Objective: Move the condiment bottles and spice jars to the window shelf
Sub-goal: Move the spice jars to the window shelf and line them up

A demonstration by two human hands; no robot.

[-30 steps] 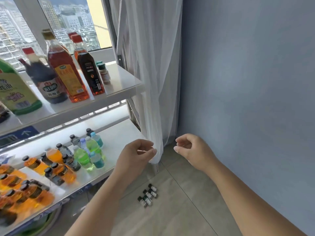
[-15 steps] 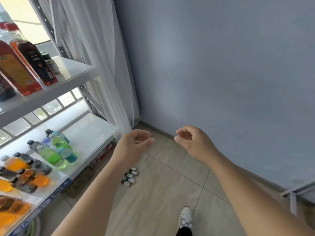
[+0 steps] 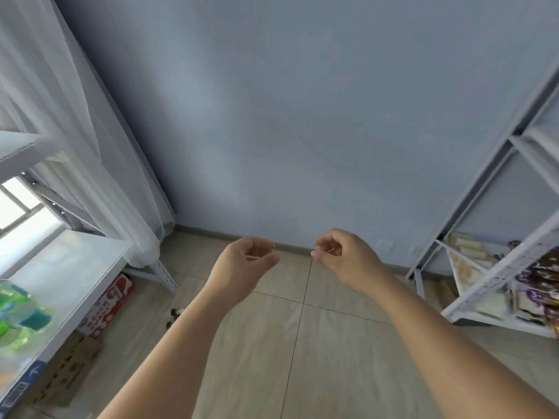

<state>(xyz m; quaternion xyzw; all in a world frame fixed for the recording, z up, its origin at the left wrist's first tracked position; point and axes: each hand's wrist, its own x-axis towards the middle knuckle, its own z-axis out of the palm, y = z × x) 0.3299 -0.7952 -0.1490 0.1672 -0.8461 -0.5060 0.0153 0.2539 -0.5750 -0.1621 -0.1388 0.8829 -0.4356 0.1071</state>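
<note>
Spice jars, small and dark-capped, stood on the tiled floor just left of my left forearm, which hid all but two caps; nothing touched them. Their labels were too small to read. My left hand hovered above the floor near the centre of the view, its fingers loosely curled toward the thumb with a gap between them, gripping nothing. My right hand hovered just beside it, apart from it, its fingers likewise half curled and empty. Both forearms reached forward from the lower edge of the view.

To the left, the window shelf showed a bare white lower board carrying blurred green and blue bottles at the far left edge. Beneath that board sat a red and white printed package on the floor. A sheer white curtain hung behind the shelf's corner post and reached the floor.

Ahead rose a plain blue-grey wall. To the right, a second white rack held packaged goods, too blurred to identify.
</note>
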